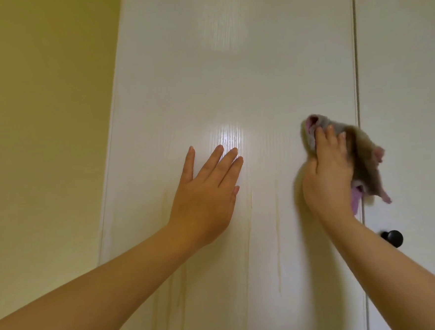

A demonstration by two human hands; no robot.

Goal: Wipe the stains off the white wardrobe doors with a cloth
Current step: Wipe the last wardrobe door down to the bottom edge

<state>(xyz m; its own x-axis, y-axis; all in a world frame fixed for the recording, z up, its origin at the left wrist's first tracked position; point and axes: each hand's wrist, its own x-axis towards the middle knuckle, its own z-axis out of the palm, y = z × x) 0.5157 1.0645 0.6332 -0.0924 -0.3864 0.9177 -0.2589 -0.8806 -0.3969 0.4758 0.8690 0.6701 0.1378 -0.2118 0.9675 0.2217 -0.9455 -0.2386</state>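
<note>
The left white wardrobe door (230,73) fills the middle of the view. Pale yellowish drip stains (277,250) run down its lower half. My left hand (208,191) lies flat on the door with fingers straight and spread. My right hand (327,170) grips a grey and pink cloth (365,154) and presses it against the door near its right edge. Part of the cloth hangs loose to the right of the hand, blurred.
A narrow gap (356,77) separates this door from the right white door (405,74). A round black knob (394,238) sits just below my right wrist. A yellow-green wall (41,125) borders the wardrobe on the left.
</note>
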